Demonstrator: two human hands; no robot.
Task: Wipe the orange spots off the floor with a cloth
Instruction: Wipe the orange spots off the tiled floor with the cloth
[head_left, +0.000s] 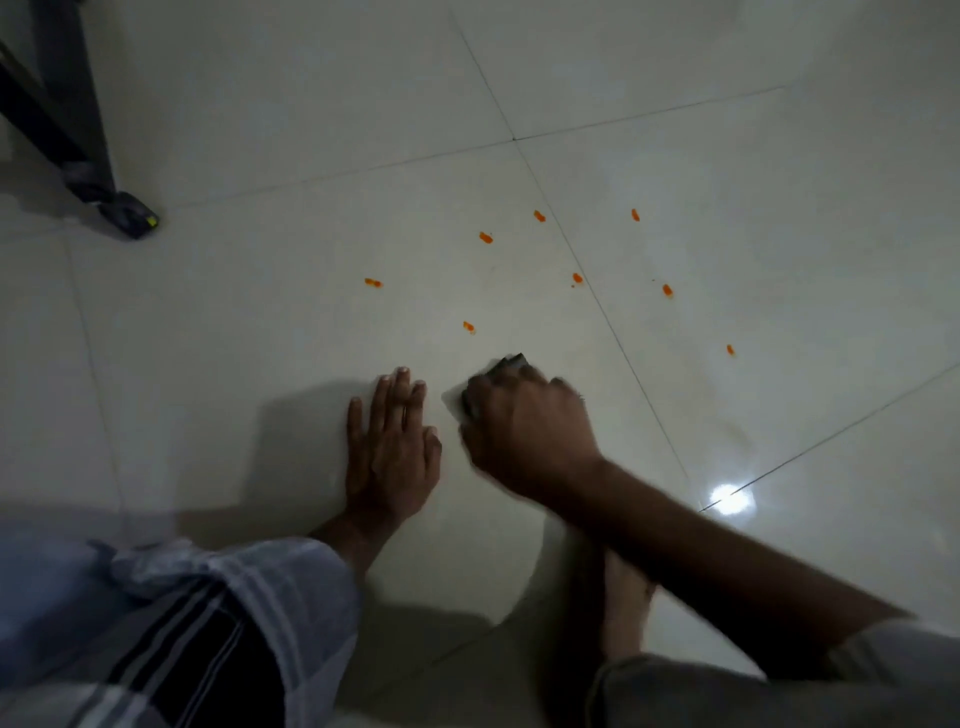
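Several small orange spots lie scattered on the pale tiled floor (260, 322), the nearest spot (468, 327) just beyond my hands and others such as a far spot (539, 216) further out. My right hand (524, 426) presses down on a dark cloth (506, 366), which peeks out past the fingertips; the hand is blurred. My left hand (392, 441) rests flat on the tile, fingers spread, just left of the right hand and holding nothing.
A dark furniture leg with a black foot (130, 221) stands at the far left. My bent knee in striped fabric (182, 623) fills the lower left, and my bare foot (623, 587) lies under the right forearm. A bright light reflection (730, 500) shows at the right.
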